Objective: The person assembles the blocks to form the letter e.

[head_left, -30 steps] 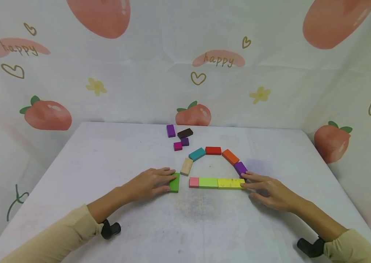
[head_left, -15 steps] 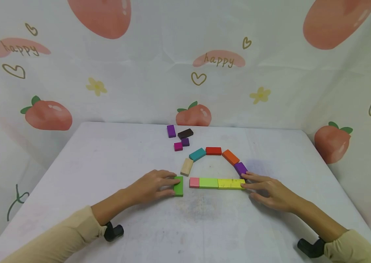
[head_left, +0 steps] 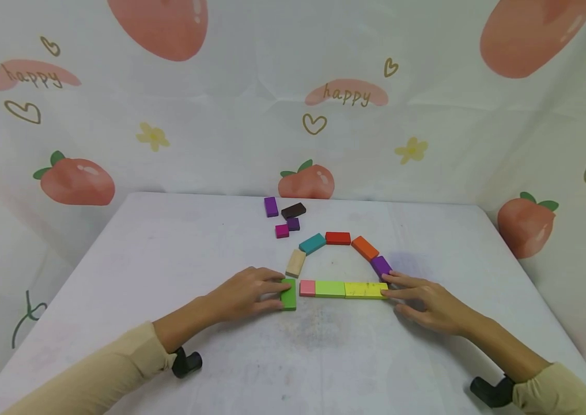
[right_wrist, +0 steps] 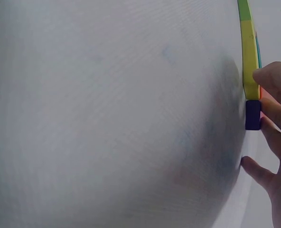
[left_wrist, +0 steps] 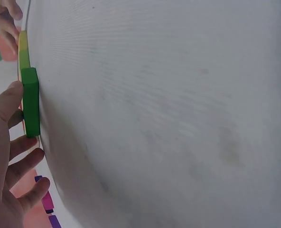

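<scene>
In the head view my left hand (head_left: 246, 295) holds a green block (head_left: 288, 295) by its ends, thumb near one end and fingers near the other. The block stands lengthwise away from me, a narrow gap left of a pink block (head_left: 307, 288). A light green block (head_left: 330, 289) and a yellow block (head_left: 365, 290) continue that row to the right. My right hand (head_left: 427, 302) touches the yellow block's right end and a purple block (head_left: 381, 266) with extended fingertips. The left wrist view shows the green block (left_wrist: 31, 102) beside the thumb.
An arch of blocks curves behind the row: beige (head_left: 295, 263), teal (head_left: 313, 243), red (head_left: 337, 238) and orange (head_left: 365, 248). Loose blocks lie farther back, among them a dark brown one (head_left: 294, 210), a magenta one (head_left: 282, 231) and a purple one (head_left: 271, 207). A printed cloth (head_left: 220, 115) hangs behind the table.
My left hand has slid the green block right and slightly nearer to me, closing most of the gap to the pink block. The right hand has stayed in place.
</scene>
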Tool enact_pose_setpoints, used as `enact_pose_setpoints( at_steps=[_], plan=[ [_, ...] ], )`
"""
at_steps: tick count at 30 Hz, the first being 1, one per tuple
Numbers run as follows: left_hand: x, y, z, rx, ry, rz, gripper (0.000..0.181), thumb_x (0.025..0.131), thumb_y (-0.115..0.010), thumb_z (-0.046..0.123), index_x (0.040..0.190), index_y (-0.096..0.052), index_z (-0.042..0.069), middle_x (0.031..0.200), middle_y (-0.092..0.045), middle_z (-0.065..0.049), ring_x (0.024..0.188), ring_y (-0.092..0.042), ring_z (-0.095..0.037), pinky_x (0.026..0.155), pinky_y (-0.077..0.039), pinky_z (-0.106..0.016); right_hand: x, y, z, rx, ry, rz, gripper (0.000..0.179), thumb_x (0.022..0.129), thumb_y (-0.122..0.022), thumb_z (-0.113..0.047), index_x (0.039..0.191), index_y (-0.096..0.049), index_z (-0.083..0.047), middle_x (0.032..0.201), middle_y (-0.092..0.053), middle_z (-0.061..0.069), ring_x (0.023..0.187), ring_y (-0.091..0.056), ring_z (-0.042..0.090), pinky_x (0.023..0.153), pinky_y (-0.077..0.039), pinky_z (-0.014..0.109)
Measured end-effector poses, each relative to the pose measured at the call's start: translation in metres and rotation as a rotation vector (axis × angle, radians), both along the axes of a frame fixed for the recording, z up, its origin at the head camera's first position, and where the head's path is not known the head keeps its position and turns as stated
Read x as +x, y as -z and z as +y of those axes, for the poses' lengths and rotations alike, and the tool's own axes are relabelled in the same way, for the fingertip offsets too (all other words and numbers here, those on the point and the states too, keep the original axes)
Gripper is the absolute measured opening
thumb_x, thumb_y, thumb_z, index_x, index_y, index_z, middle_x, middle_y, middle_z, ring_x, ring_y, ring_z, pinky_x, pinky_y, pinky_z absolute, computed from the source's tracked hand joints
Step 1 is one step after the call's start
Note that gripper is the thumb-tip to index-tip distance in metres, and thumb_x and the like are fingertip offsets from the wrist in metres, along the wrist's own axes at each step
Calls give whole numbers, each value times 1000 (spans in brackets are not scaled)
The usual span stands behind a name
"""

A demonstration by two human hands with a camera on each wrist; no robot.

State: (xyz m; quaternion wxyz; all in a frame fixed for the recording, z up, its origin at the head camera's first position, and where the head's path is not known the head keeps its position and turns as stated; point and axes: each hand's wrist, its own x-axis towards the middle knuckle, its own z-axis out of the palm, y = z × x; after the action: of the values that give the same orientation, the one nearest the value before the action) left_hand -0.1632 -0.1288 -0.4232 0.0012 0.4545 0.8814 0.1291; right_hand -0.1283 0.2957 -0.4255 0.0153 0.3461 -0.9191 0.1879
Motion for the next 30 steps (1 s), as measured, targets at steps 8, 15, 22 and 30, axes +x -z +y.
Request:
enact_pose_setpoints(
  at_steps=[8,15,22,30],
  plan=[
    [-2,1,7,-5,11,15,50,94,-66,45,136,-63,18,131,-65,-6,121,-60,-22,97,-51,-40,0,1,1,-6,5,-6,39,84,-77,-12,123,-73,-17,143,-57,6,132,-50,34,95,-48,54],
    [-3,0,9,-19,11,25,51,93,-67,45,136,-64,18,129,-66,-5,120,-60,-21,97,-51,-39,0,1,1,-7,-2,3,39,85,-77,-12,123,-73,-18,143,-57,6,132,-51,33,95,-48,54],
    [-4,0,10,-17,14,51,50,93,-67,45,135,-65,18,128,-67,-5,119,-61,-20,97,-51,-39,0,1,1,-10,-7,4,39,84,-77,-12,123,-73,-18,143,-57,5,133,-50,33,96,-48,55],
    [-5,1,10,-13,5,41,50,92,-68,45,134,-65,17,128,-67,-5,119,-61,-21,96,-51,-39,-1,2,2,-10,-3,-7,39,85,-76,-13,123,-73,-18,143,-56,5,133,-50,33,96,-48,54]
  ],
)
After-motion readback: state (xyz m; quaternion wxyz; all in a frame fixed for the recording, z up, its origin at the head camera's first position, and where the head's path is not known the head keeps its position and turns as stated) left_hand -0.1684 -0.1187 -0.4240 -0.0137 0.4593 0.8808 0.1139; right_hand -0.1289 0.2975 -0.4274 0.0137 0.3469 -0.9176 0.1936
